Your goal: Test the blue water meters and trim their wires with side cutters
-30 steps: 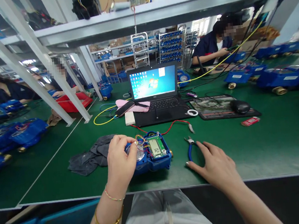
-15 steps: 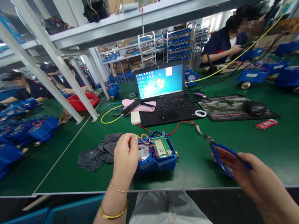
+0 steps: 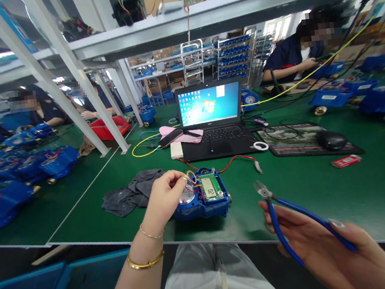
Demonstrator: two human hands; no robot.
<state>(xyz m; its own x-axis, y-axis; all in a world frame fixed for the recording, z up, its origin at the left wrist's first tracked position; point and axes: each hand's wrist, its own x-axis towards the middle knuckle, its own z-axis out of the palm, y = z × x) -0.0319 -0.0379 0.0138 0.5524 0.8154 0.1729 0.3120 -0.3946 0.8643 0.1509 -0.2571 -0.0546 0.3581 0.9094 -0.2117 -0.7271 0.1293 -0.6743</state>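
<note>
Left hand (image 3: 166,195) closed in a pinch on wires (image 3: 191,177) at the meter (image 3: 203,209), near the table's (image 3: 245,215) front edge; right of the meter, past open tabletop, a half-curled right hand (image 3: 333,254) holds spread pliers (image 3: 275,217).

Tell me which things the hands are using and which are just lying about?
In use:
blue device
coloured wires, at the left hand
blue-handled pliers, in the right hand

Seemingly just lying about:
grey cloth
computer mouse
small red item
</note>
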